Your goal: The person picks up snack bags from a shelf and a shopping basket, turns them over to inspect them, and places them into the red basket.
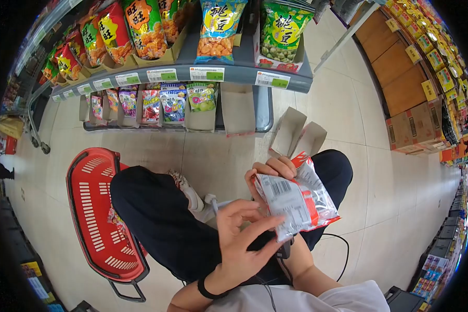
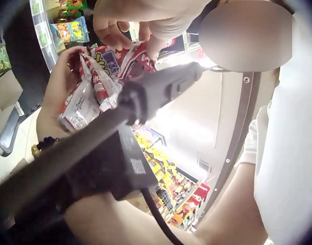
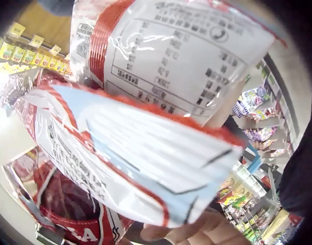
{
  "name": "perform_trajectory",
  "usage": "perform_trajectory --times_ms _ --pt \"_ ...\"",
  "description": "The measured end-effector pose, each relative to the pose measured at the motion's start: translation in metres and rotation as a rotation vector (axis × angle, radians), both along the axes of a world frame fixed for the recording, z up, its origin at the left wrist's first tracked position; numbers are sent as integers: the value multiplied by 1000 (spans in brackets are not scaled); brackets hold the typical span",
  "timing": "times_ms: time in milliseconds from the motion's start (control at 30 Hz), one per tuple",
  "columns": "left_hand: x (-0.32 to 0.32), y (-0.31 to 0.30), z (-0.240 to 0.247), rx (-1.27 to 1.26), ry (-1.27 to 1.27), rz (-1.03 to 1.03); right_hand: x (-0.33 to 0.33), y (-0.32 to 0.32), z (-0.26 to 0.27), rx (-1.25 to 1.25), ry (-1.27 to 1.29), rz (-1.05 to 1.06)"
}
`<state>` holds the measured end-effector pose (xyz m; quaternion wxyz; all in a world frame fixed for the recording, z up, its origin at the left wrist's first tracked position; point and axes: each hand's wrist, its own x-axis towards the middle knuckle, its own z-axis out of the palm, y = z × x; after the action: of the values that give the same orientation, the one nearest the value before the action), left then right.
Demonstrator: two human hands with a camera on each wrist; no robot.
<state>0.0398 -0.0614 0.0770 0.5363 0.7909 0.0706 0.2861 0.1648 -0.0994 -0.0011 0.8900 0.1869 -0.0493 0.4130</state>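
Your R hand (image 1: pixel 273 171) grips the red-and-white snack pkts (image 1: pixel 296 200), its fingers curled over their upper edge, backs w/ barcode turned up. Your L hand (image 1: pixel 244 234) is at the lower corner, thumb & index prob. pinching it, tho the contact is hard to see. You've got the pkts in front of you, btwn your knees & nearer the R one. The red basket (image 1: pixel 83 208) is on the floor beside your L knee (image 1: pixel 135 192); open cardboard boxes (image 1: pixel 288 130) sit below the shelf (image 1: pixel 239 75), to its R.
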Motion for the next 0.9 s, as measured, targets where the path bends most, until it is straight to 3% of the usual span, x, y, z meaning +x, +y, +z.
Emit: perform_trajectory --times_ms 133,200,333,400,467,500,767,900 --pt "4 7 2 -159 -25 89 -9 4 1 -97 6 -37" --pt "11 9 5 -382 -133 144 -16 5 5 -203 55 3" --pt "13 16 2 -456 -144 123 -26 5 1 -358 -55 -56" --pt "11 17 1 -461 -140 127 -26 6 -10 -268 -76 -62" --pt "10 18 -1 -464 -138 131 -29 0 -12 -1362 -1029 -358" --pt "10 18 -1 -482 -148 123 -29 1 -12 -1360 -1030 -355" --pt "8 21 -2 -501 -167 115 -30 5 -18 -545 -122 -110" --pt "8 21 -3 -521 -173 109 -29 10 -17 -362 -114 -94"
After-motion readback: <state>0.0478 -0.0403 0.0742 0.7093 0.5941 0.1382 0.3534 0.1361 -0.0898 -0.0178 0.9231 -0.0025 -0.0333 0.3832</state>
